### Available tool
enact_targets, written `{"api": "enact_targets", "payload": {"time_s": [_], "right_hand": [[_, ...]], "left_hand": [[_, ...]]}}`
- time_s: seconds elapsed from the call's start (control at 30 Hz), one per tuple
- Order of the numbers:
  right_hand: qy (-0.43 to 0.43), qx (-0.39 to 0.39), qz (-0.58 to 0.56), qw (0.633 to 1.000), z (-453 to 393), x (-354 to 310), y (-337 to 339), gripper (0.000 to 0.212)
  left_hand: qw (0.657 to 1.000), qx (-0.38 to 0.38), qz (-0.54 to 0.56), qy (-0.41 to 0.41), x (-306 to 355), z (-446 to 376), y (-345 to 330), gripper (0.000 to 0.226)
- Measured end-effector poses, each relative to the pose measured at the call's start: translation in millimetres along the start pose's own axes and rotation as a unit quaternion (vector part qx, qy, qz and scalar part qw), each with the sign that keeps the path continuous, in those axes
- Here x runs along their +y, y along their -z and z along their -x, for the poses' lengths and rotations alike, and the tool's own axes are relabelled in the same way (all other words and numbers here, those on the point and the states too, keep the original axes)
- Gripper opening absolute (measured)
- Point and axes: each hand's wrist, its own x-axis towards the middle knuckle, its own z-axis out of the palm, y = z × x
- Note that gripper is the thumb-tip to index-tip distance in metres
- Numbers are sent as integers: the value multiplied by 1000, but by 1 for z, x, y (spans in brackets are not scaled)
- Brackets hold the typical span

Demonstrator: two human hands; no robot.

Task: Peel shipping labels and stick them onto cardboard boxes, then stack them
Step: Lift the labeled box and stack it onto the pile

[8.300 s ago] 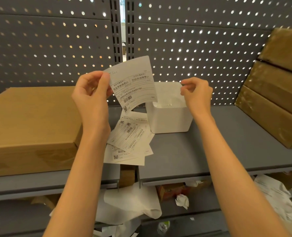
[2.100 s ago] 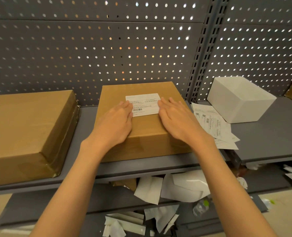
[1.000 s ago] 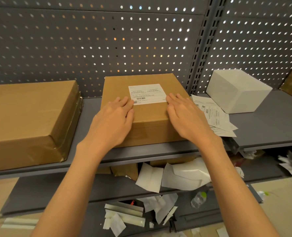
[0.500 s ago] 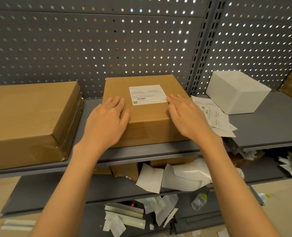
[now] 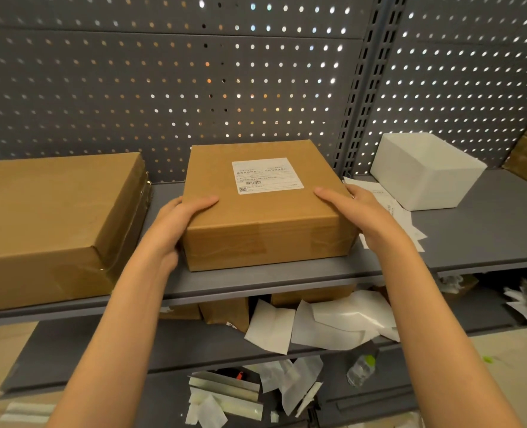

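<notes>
- Large cardboard box sits at the left end of the grey shelf, apart from the hands.
- Left hand grasps the left side of the smaller cardboard box, thumb over its top edge.
- Smaller box rests mid-shelf near the front edge; shipping label is stuck flat on its top, toward the back.
- Right hand grasps the box's right side, thumb on top.
- Loose label sheets lie just right of the box; white bin stands behind them.
</notes>
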Motion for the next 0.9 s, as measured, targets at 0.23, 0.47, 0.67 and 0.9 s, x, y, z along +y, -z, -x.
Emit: {"api": "enact_targets", "payload": {"time_s": [0.23, 0.47, 0.67, 0.9], "right_hand": [[30, 7, -42, 999, 2, 5, 0, 55], [121, 58, -77, 988, 19, 3, 7, 60], [197, 126, -60, 970, 51, 7, 18, 65], [242, 198, -67, 947, 100, 26, 47, 43]], "left_hand": [[1000, 1, 18, -24, -2, 6, -4, 48], [990, -10, 56, -128, 4, 17, -2, 57], [971, -39, 52, -228, 7, 37, -7, 62], [950, -107, 69, -285, 10, 62, -32, 68]]}}
